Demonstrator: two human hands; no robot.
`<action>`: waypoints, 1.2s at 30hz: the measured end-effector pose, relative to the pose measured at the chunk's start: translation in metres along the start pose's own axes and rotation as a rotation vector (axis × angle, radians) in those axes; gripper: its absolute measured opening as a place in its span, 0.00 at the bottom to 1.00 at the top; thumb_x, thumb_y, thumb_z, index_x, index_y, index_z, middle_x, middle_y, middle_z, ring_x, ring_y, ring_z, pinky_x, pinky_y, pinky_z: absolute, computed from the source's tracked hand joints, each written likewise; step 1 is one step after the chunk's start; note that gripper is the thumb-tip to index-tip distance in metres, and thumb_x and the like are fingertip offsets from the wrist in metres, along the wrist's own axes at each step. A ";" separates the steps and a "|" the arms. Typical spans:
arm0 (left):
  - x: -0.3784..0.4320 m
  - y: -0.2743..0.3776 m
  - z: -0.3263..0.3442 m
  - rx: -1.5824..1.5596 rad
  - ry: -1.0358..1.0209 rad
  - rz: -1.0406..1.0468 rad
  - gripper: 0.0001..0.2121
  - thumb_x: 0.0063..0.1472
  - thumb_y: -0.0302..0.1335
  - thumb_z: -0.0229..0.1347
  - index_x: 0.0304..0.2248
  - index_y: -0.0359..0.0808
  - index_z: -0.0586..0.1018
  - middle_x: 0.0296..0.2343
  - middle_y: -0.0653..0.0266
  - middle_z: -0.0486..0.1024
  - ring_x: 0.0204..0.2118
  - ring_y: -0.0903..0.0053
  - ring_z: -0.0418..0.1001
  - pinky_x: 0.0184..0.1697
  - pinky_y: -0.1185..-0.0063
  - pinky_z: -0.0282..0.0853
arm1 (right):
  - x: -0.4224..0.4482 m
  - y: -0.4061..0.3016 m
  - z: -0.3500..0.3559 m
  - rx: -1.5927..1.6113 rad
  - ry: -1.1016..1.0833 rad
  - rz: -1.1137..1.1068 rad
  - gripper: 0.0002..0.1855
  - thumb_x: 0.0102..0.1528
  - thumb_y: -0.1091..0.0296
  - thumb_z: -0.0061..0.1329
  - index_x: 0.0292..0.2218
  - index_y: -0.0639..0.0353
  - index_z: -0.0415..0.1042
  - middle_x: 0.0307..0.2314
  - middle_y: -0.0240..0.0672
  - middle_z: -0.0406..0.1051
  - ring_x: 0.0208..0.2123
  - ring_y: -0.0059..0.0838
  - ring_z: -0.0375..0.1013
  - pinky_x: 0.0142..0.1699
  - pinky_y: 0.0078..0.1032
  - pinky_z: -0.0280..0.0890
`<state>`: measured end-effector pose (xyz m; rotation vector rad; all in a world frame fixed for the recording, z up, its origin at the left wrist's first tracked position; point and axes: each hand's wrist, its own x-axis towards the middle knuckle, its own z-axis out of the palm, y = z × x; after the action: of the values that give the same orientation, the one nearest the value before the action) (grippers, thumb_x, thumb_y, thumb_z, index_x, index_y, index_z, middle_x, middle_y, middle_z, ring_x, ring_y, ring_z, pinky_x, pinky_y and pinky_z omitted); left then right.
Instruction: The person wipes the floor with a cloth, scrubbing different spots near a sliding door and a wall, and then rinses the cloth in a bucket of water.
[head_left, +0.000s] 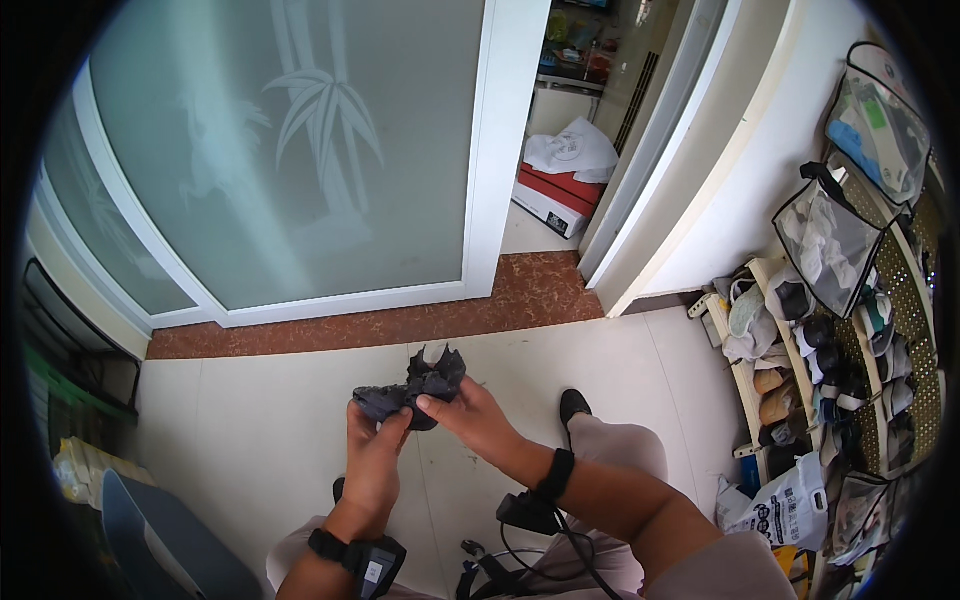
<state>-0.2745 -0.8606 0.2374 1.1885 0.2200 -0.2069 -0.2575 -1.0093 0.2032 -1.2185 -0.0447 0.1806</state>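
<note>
Both hands grip a dark grey, crumpled thing (384, 399), which looks like a bunched plastic bag, held above the tiled floor. My left hand (375, 450) pinches its left part and lower middle, the thumb pressed on the near side. At its right part, my right hand (469, 420) has the thumb across the front and the fingers mostly hidden behind. Two ragged points of the dark material stick up between and beyond the hands.
A frosted sliding door (315, 165) stands partly open ahead, with a red and white box (559, 196) inside. Right, a shoe rack (795, 352) holds several shoes beside a white bag (784, 510). A blue-grey bin (172, 525) stands left. Cables (577, 551) hang from my right wrist.
</note>
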 end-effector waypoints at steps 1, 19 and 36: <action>0.001 -0.001 0.000 -0.010 -0.007 -0.019 0.13 0.57 0.24 0.49 0.41 0.41 0.62 0.38 0.66 0.68 0.42 0.79 0.68 0.49 0.76 0.62 | 0.000 0.000 0.002 0.047 0.007 -0.021 0.23 0.54 0.67 0.51 0.48 0.65 0.60 0.36 0.30 0.68 0.37 0.14 0.66 0.42 0.15 0.63; 0.005 -0.020 -0.008 0.070 -0.018 -0.079 0.14 0.60 0.31 0.48 0.44 0.40 0.62 0.39 0.65 0.67 0.41 0.79 0.68 0.44 0.77 0.65 | -0.012 0.008 0.004 -0.207 0.075 -0.051 0.39 0.44 0.57 0.60 0.51 0.67 0.57 0.39 0.34 0.66 0.42 0.22 0.65 0.48 0.21 0.61; 0.014 -0.009 -0.010 0.249 -0.119 -0.025 0.18 0.59 0.34 0.53 0.45 0.36 0.66 0.36 0.70 0.69 0.38 0.86 0.64 0.41 0.84 0.59 | -0.007 0.007 -0.006 0.093 0.201 0.129 0.16 0.51 0.61 0.55 0.38 0.60 0.69 0.30 0.30 0.71 0.31 0.18 0.70 0.34 0.18 0.67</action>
<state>-0.2637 -0.8553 0.2222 1.4155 0.1061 -0.3333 -0.2645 -1.0142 0.1951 -1.1424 0.2157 0.1703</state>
